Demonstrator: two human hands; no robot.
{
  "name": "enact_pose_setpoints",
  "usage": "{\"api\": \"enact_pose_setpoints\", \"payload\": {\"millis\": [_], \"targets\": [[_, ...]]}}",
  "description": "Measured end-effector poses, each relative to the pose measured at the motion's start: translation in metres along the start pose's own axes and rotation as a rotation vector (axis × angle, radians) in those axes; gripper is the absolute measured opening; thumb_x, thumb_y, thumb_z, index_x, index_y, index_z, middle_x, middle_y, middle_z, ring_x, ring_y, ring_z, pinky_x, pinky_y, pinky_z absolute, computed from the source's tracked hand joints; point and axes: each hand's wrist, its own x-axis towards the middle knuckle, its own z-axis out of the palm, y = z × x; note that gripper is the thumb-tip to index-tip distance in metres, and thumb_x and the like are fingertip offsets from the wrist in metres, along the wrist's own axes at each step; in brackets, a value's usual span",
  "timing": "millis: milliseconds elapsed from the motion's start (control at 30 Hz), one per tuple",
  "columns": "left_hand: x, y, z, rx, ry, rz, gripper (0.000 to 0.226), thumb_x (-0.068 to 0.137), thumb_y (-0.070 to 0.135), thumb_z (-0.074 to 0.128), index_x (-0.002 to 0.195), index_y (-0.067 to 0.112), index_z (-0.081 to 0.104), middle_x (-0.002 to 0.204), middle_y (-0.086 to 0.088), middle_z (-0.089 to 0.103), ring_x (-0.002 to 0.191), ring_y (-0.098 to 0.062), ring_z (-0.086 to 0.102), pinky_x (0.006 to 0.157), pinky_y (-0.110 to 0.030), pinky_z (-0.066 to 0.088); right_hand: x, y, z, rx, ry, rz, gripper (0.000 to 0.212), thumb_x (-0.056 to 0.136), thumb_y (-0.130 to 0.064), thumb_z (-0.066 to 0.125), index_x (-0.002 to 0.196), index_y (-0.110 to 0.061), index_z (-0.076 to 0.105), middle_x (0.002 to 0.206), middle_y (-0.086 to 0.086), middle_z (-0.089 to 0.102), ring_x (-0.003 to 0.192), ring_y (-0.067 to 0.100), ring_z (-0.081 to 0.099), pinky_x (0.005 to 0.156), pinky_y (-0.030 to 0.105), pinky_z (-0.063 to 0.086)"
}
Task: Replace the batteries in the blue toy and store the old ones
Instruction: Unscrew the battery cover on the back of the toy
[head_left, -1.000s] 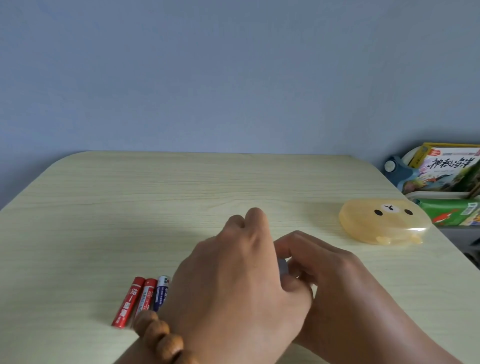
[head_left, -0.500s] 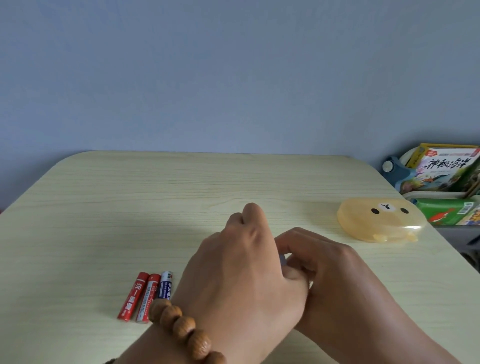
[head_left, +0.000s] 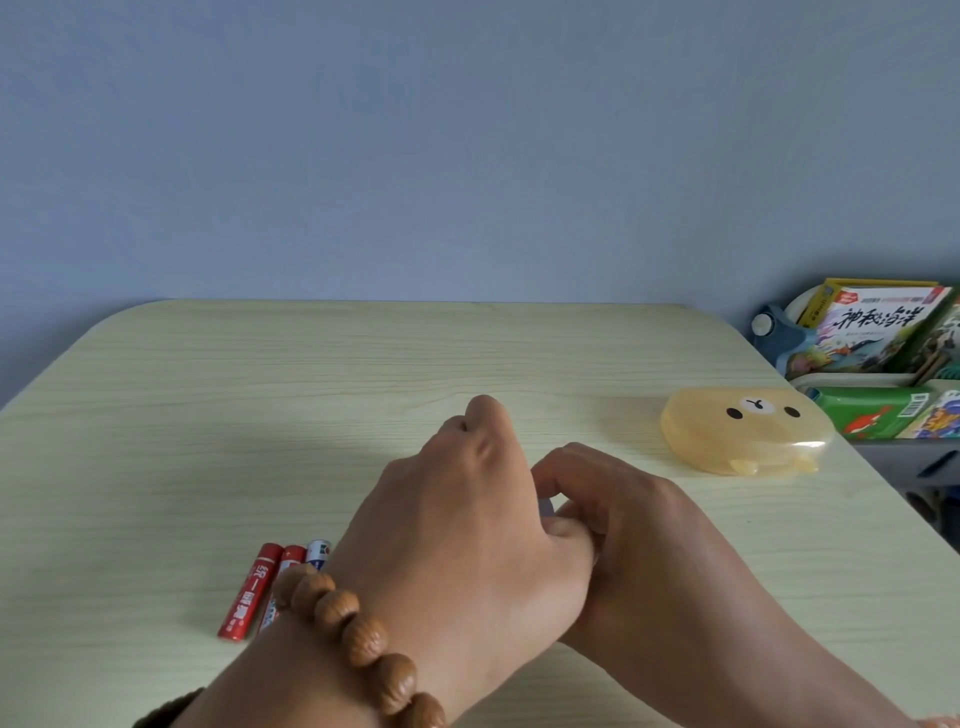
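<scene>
My left hand (head_left: 467, 525) and my right hand (head_left: 628, 530) are pressed together over the middle of the table, fingers curled around a small object. Only a pale blue sliver of the blue toy (head_left: 545, 506) shows between them; the rest is hidden. Three batteries lie side by side on the table to the left of my left wrist: two red batteries (head_left: 249, 592) and a blue-and-white battery (head_left: 318, 552), which is partly covered by my bead bracelet (head_left: 353, 629). A translucent yellow bear-face case (head_left: 743, 439) lies shut at the right of the table.
The pale wood table (head_left: 260, 415) ends at a blue wall behind. Past its right edge stands a rack with picture books (head_left: 872, 332) and a green box (head_left: 872, 415). The batteries lie close to the near left of my left forearm.
My left forearm has slid further into view, bringing the bracelet up over the batteries' near ends. Both hands stay clasped in the same spot.
</scene>
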Motion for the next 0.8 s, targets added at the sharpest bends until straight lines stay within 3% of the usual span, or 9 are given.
{"api": "enact_pose_setpoints", "payload": {"millis": [100, 267, 467, 567, 700, 800], "targets": [[0.0007, -0.0001, 0.0009, 0.007, 0.007, -0.004, 0.026, 0.082, 0.047, 0.049, 0.081, 0.028, 0.032, 0.084, 0.011, 0.050, 0.077, -0.010, 0.052, 0.051, -0.019, 0.030, 0.0008, 0.0017, 0.0001, -0.025, -0.002, -0.009, 0.025, 0.049, -0.045, 0.063, 0.073, -0.046, 0.055, 0.085, -0.020, 0.063, 0.068, -0.003, 0.061, 0.054, 0.004, 0.039], [-0.0010, 0.0011, 0.0016, 0.016, -0.003, -0.030, 0.029, 0.080, 0.051, 0.049, 0.083, 0.030, 0.030, 0.087, 0.013, 0.049, 0.078, -0.008, 0.052, 0.052, -0.019, 0.032, 0.0011, 0.0063, 0.0002, -0.096, 0.007, -0.036, 0.038, 0.049, -0.054, 0.055, 0.084, -0.041, 0.058, 0.087, -0.017, 0.061, 0.074, 0.008, 0.061, 0.055, 0.014, 0.038], [-0.0070, 0.0089, 0.0001, 0.025, -0.018, -0.080, 0.028, 0.080, 0.047, 0.047, 0.080, 0.029, 0.025, 0.085, 0.012, 0.044, 0.072, -0.004, 0.048, 0.049, -0.020, 0.028, -0.0001, 0.0064, -0.0037, -0.131, -0.034, -0.097, 0.019, 0.062, -0.036, 0.056, 0.079, -0.043, 0.051, 0.081, -0.015, 0.058, 0.075, 0.010, 0.060, 0.057, 0.019, 0.046], [-0.0060, 0.0087, 0.0030, 0.005, -0.024, -0.058, 0.027, 0.083, 0.044, 0.045, 0.080, 0.027, 0.024, 0.085, 0.010, 0.042, 0.072, -0.008, 0.049, 0.052, -0.023, 0.033, -0.0011, 0.0075, -0.0021, -0.125, -0.027, -0.106, 0.029, 0.065, -0.021, 0.060, 0.077, -0.045, 0.050, 0.077, -0.019, 0.054, 0.075, 0.009, 0.059, 0.059, 0.015, 0.041], [-0.0056, 0.0081, 0.0049, -0.011, -0.019, -0.033, 0.029, 0.083, 0.043, 0.046, 0.089, 0.026, 0.023, 0.086, 0.009, 0.046, 0.074, -0.011, 0.052, 0.057, -0.026, 0.038, -0.0023, 0.0087, 0.0001, -0.129, -0.011, -0.111, 0.033, 0.064, -0.018, 0.060, 0.076, -0.045, 0.046, 0.073, -0.019, 0.051, 0.069, 0.009, 0.057, 0.059, 0.015, 0.037], [-0.0064, 0.0081, 0.0028, -0.014, -0.013, -0.053, 0.031, 0.081, 0.044, 0.047, 0.090, 0.028, 0.022, 0.085, 0.009, 0.050, 0.073, -0.009, 0.054, 0.053, -0.023, 0.036, -0.0027, 0.0084, -0.0021, -0.130, -0.023, -0.116, 0.034, 0.063, -0.023, 0.062, 0.078, -0.049, 0.045, 0.075, -0.017, 0.053, 0.074, 0.011, 0.058, 0.058, 0.013, 0.040]]}}
